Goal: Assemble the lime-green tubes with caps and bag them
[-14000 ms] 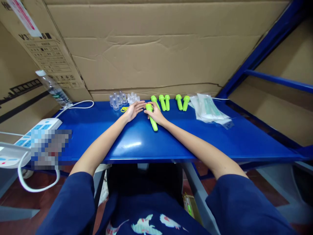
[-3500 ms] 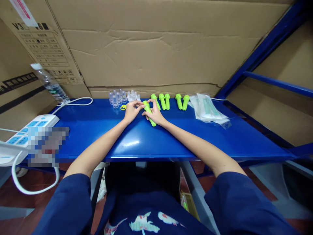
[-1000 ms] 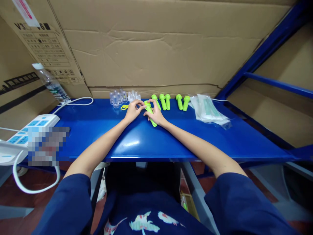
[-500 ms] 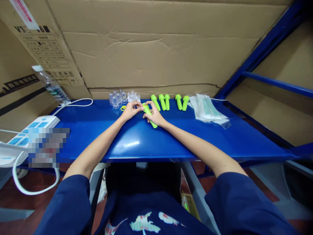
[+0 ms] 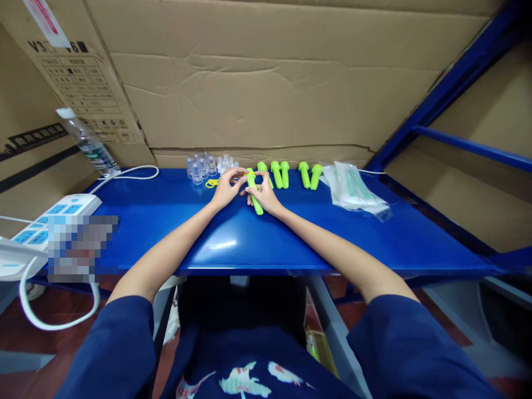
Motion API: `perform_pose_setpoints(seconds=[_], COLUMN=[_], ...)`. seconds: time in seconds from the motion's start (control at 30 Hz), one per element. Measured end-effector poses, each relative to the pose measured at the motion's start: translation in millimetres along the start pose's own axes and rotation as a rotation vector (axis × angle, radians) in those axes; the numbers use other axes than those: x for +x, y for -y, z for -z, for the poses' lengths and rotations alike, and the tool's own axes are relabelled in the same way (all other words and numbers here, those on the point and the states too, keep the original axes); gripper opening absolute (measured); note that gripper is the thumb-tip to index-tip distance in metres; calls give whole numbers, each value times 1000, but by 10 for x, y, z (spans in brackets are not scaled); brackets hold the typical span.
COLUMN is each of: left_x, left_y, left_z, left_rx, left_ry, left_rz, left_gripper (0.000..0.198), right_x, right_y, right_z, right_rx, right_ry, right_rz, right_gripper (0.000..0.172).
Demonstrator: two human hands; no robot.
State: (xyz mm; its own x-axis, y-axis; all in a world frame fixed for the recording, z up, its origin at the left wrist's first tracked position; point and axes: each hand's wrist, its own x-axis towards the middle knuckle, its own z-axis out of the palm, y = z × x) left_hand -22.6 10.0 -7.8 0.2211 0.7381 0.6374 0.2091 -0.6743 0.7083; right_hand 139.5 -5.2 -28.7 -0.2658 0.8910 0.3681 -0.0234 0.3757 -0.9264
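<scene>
A lime-green torch-shaped piece [image 5: 256,203] is in my hands, its wide head pointing away from me. My right hand [image 5: 268,198] is closed around its body, thumb on the near side. At the head, my left hand [image 5: 228,188] pinches with thumb and fingertips; whether a small part lies between them is hidden. Just left of that hand are yellow-green loops [image 5: 211,183] on the table. Behind them stand several clear plastic cups [image 5: 197,173] and smaller clear pieces [image 5: 225,162]. More lime-green torch-shaped pieces [image 5: 277,175] lie in a row to the right.
The blue table [image 5: 299,244] backs onto a cardboard wall [image 5: 270,83]. Clear plastic bags [image 5: 353,185] lie at right. A water bottle [image 5: 93,147], a white power strip [image 5: 78,208] with cables and a blurred-out object [image 5: 83,249] are at left. A blue frame post [image 5: 432,94] rises at right.
The held lime-green piece has turned more upright in view, its head shifting slightly right and up. Both hands moved a little with it and keep their grip.
</scene>
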Motion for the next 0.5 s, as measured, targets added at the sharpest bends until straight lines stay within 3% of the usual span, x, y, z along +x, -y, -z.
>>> perform_pose_setpoints(seconds=[0.27, 0.5], left_x=[17, 6], left_y=[84, -15], left_z=[24, 39], left_rx=[-34, 99], left_ry=[-52, -69], left_rz=[42, 1], left_gripper=[24, 19], right_x=[-62, -64], right_y=[63, 105], right_z=[-45, -46], right_rx=[-62, 2], right_ry=[-2, 21], right_rz=[21, -18], right_gripper=[67, 62])
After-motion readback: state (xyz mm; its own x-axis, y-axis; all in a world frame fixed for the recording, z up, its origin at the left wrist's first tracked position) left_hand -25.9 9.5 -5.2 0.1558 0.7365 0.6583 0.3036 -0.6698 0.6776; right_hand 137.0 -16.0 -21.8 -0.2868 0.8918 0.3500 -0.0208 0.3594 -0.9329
